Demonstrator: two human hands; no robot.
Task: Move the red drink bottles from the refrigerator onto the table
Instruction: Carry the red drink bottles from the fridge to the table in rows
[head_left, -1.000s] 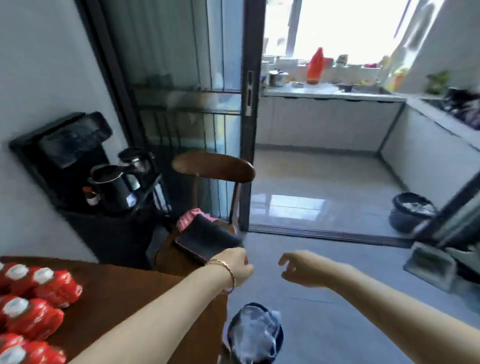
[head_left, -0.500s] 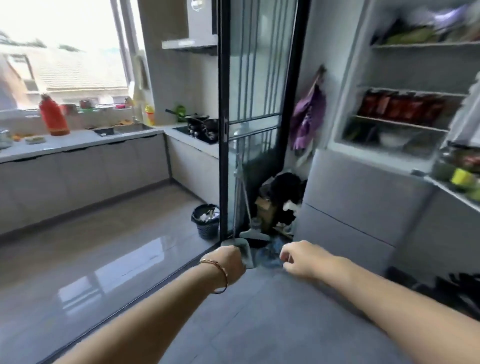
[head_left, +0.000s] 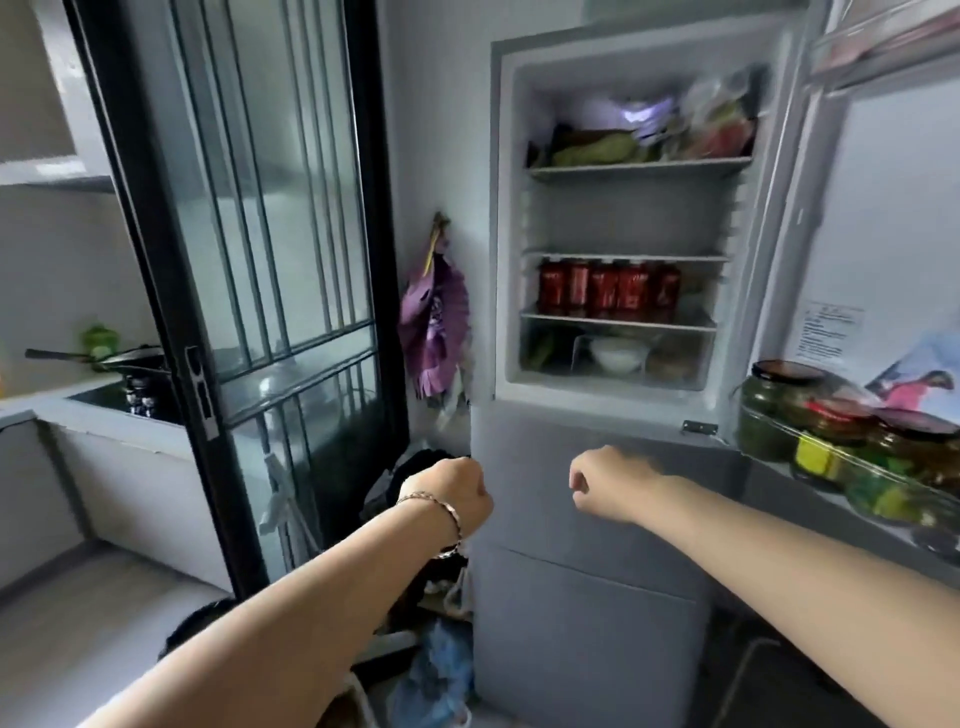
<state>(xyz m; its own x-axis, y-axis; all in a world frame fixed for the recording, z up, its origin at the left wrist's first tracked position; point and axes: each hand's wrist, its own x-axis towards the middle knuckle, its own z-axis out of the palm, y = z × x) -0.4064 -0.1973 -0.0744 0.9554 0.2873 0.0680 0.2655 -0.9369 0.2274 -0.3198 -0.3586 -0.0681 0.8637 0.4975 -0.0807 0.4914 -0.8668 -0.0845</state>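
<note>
The refrigerator (head_left: 582, 519) stands open straight ahead. Several red drink bottles (head_left: 608, 288) stand in a row on its third shelf, above a crisper holding a white bowl. My left hand (head_left: 457, 493), with a bracelet at the wrist, hangs in a loose fist below and left of that shelf and holds nothing. My right hand (head_left: 610, 483) is also curled shut and empty, in front of the closed lower fridge door. Both hands are well below the bottles. The table is out of view.
The open fridge door (head_left: 883, 249) on the right carries several jars (head_left: 831, 431) in its rack. A black-framed glass sliding door (head_left: 249, 291) stands on the left, a purple fan (head_left: 436, 327) hangs on the wall, and bags (head_left: 436, 670) lie on the floor beside the fridge.
My view has swung right from the table and kitchen doorway to face the open fridge, which is now closer. Both hands stay out front, curled and empty.
</note>
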